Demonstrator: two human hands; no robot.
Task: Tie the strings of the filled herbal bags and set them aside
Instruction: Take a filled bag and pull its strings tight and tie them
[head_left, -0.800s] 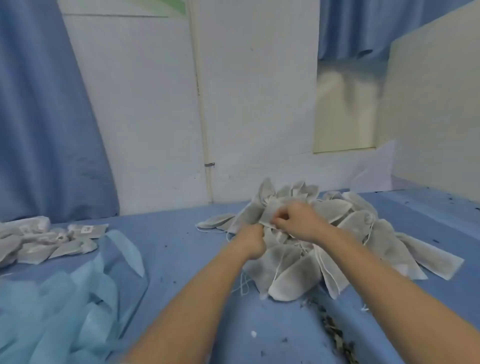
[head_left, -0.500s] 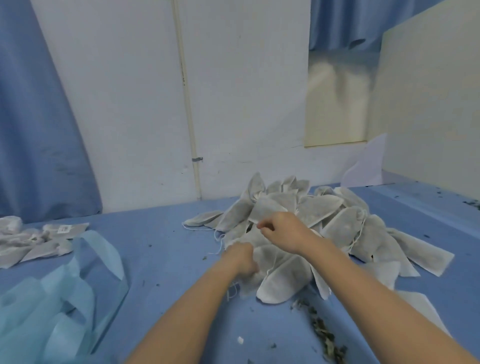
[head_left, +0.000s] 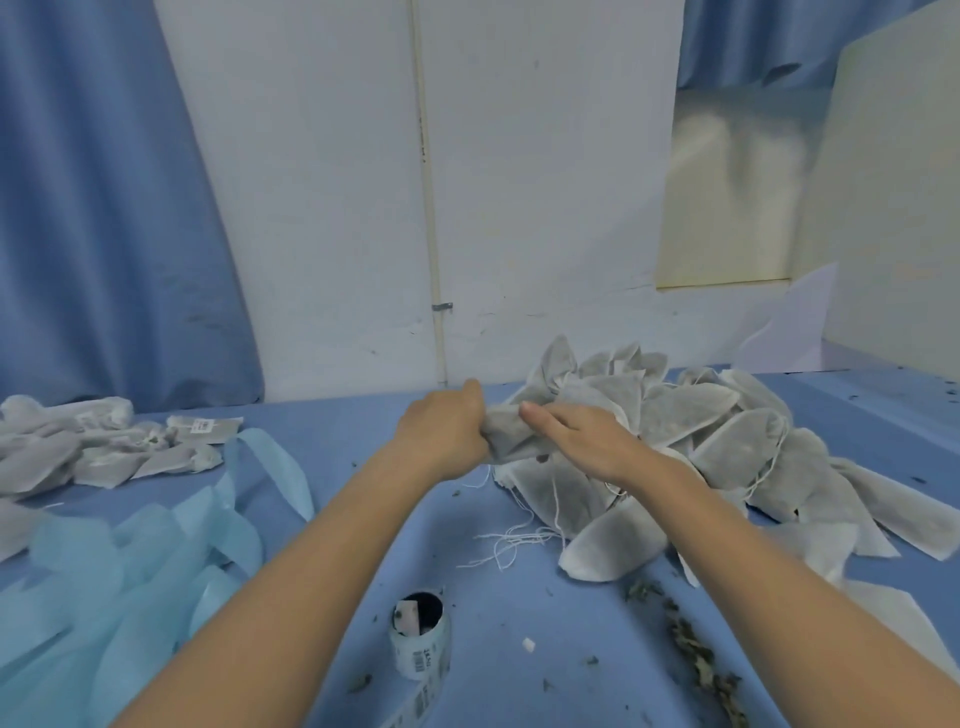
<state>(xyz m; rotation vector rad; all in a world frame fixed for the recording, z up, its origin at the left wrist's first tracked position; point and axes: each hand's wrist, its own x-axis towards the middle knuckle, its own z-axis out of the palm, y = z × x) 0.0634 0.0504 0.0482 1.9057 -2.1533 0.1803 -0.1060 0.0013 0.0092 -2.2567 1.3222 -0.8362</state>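
A heap of grey mesh herbal bags (head_left: 717, 441) lies on the blue table (head_left: 363, 519), right of centre. My left hand (head_left: 441, 431) grips one end of a filled bag (head_left: 511, 439) at the heap's left edge. My right hand (head_left: 582, 441) rests on that same bag with its fingers stretched out flat. Loose white strings (head_left: 511, 540) trail from the heap toward me. A second group of bags (head_left: 98, 447) lies at the far left of the table.
Crumpled light-blue fabric strips (head_left: 130, 561) cover the near left. A roll of barcode labels (head_left: 421, 644) stands near the front centre. Dried herb scraps (head_left: 691, 649) litter the near right. A white wall and blue curtains close the back.
The hands lifted a bag at the heap's left edge. My right hand went from a curled fist to flat fingers. The view dropped, bringing the label roll into sight.
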